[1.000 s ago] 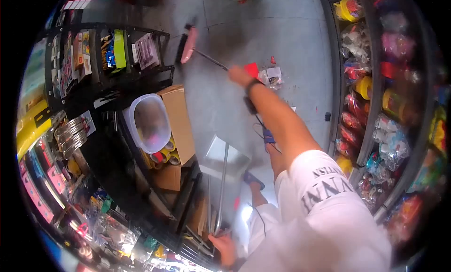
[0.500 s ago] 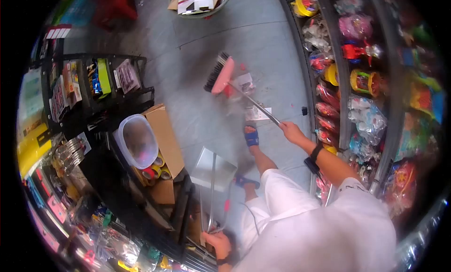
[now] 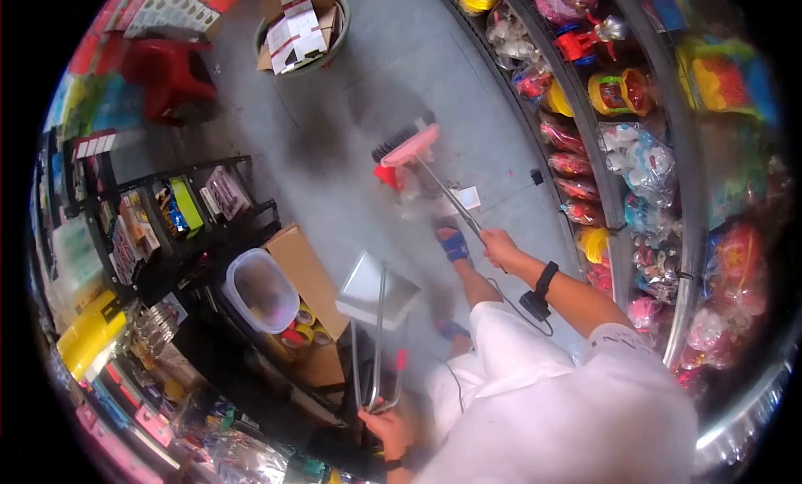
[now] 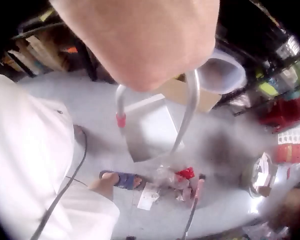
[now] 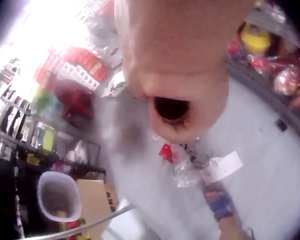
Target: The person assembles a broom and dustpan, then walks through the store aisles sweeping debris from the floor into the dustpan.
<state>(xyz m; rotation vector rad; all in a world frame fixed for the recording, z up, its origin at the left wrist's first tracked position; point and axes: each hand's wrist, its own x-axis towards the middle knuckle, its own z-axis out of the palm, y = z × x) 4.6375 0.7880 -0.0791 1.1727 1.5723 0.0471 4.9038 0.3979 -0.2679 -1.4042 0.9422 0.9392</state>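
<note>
My right hand grips the metal handle of a broom with a pink head and dark bristles. The broom head is on the floor at the far side of some litter: a red piece, clear plastic and a white card. Low in the head view, my left hand holds the bent metal tube handle of a dustpan. The pan lies left of my feet, its open side toward the litter. In the left wrist view, the hand's back hides its fingers.
A clear plastic tub and a cardboard box with tape rolls stand at the left shelves. Shelves of bagged toys line the right. Farther off are a round bin of cardboard and a red stool.
The broom has swung from the far left to the litter's far side, my right arm drawing back toward my body. My left hand keeps its hold on the dustpan. The head view has turned.
</note>
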